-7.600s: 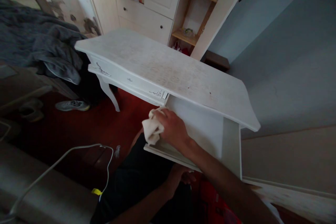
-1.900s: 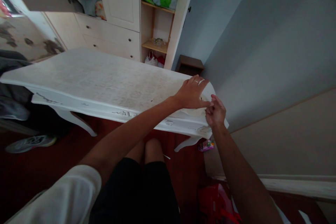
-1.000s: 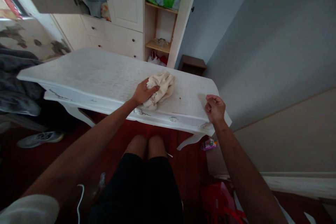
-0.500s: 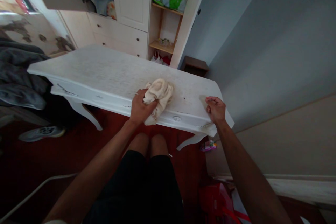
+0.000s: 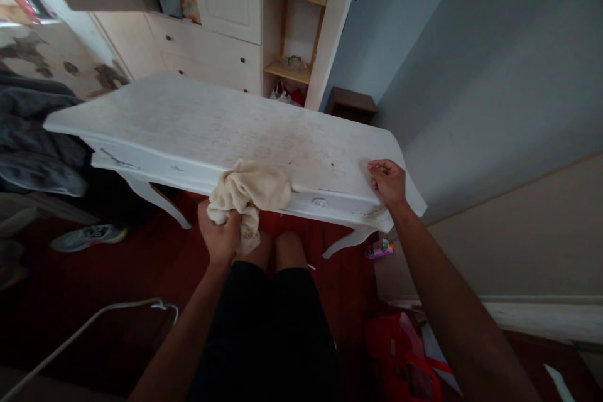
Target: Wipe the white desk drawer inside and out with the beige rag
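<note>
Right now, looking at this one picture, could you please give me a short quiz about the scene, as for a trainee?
1. True or false: the right hand holds the cloth.
2. Where on the white table is the cloth? A) flat in the middle of the top B) bunched over the front edge C) at the far right corner
3. Which hand has its grip on the cloth?
Key: 1 false; 2 B; 3 the left hand.

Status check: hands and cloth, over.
Left hand grips cloth, draped over table front edge. Right hand curled on right corner. Drawer knob beside cloth.
</note>
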Demonstrator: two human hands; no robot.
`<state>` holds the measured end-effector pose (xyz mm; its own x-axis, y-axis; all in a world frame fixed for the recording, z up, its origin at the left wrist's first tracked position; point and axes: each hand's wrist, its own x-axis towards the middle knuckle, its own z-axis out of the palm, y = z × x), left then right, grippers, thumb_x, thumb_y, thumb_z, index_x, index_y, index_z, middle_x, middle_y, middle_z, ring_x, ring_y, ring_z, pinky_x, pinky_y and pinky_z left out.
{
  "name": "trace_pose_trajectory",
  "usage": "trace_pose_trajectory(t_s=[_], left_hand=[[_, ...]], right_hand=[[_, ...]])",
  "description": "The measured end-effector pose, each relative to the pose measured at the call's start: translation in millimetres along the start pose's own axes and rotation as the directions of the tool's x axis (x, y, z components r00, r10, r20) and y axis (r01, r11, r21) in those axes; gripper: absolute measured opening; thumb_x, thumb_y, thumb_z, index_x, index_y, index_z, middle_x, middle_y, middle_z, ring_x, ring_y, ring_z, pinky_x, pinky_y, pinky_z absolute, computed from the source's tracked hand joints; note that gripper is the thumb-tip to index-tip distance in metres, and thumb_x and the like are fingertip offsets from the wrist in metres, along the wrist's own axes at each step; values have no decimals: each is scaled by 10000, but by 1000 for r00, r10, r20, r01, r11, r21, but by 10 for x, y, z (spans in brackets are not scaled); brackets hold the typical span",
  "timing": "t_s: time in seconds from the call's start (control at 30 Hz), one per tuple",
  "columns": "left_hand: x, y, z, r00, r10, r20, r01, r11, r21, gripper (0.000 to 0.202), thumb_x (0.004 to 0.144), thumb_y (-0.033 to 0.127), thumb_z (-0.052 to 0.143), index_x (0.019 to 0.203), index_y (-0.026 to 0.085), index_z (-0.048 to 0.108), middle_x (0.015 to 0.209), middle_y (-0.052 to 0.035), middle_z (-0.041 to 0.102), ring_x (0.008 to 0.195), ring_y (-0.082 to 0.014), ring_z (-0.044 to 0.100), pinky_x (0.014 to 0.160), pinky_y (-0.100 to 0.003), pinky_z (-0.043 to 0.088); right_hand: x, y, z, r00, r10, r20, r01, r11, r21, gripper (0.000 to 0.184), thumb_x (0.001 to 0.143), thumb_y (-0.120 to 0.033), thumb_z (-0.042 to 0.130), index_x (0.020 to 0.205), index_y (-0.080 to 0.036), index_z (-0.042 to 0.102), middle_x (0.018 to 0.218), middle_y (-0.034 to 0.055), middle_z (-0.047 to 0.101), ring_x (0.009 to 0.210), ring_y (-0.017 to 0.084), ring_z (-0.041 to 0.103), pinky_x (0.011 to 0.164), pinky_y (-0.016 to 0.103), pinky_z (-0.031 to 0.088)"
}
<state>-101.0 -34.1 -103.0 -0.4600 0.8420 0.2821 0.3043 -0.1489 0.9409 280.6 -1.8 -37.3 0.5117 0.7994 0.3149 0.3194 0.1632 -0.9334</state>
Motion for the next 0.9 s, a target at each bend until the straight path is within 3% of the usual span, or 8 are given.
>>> trace_pose_trajectory(t_s=[0.1,0.17,0.27,0.43,0.53,0.63,0.8,0.9], left_hand=[[-137,-177,222,992,109,66,-114,990,82,451,765,289,576,1194,156,522,1228,-134,557,1160,-261,548,1034,-426,441],[-239,-164,439,984,90,151,-114,980,163,524,767,275,572,1264,130,492,1332,-196,477,1281,-319,471,1084,-466,398],[-415,-13,759,983,-32,179,-1,983,182,670,785,325,597,1377,105,372,1411,-252,371,1316,-355,441,1084,-497,401],[-696,233,1149,961,-202,189,210,978,-21,732,719,303,696,1340,137,346,1366,-196,452,1298,-278,475,1121,-404,392],[-877,335,1359,910,-356,211,396,898,-194,695,765,223,639,1359,157,284,1363,-183,496,1218,-206,559,1057,-350,458],[-1117,451,1559,846,-493,202,530,820,-218,600,868,196,509,1394,163,222,1414,-206,466,1259,-178,545,1049,-344,465],[-1559,645,1770,806,-486,339,568,797,-206,652,845,104,520,1410,183,205,1470,-177,420,1310,-142,499,1115,-315,405],[-1726,850,1897,770,-491,408,605,764,-222,615,839,84,523,1394,198,283,1412,-128,497,1288,-132,518,1103,-290,407]], right_hand=[[-4,2,1,1000,-17,-1,17,1000,-14,178,692,-303,716,789,-161,671,489,-62,491,371,69,399,348,190,273],[-4,4,-3,1000,-25,1,25,999,-22,179,696,-303,715,794,-159,673,496,-59,498,375,69,405,351,189,286],[-1,3,-9,1000,-28,1,29,999,-28,183,701,-305,711,801,-157,675,492,-58,500,372,67,402,354,185,296],[-1,-2,-8,999,-33,-3,33,999,-21,175,697,-291,709,795,-149,674,476,-57,495,367,62,390,357,184,287],[0,2,-6,999,-31,-5,31,999,-15,165,696,-282,703,795,-153,675,494,-55,505,371,64,397,356,188,282],[-1,0,-4,999,-36,0,36,999,-26,150,701,-279,691,789,-159,676,481,-60,489,374,70,403,361,193,285],[-6,-17,-1,999,-34,25,34,999,-2,139,688,-270,690,776,-164,671,465,-65,482,370,65,381,368,194,271],[13,-22,-12,1000,8,28,-11,992,125,163,651,-271,722,759,-165,661,457,-70,467,358,58,359,352,194,238]])
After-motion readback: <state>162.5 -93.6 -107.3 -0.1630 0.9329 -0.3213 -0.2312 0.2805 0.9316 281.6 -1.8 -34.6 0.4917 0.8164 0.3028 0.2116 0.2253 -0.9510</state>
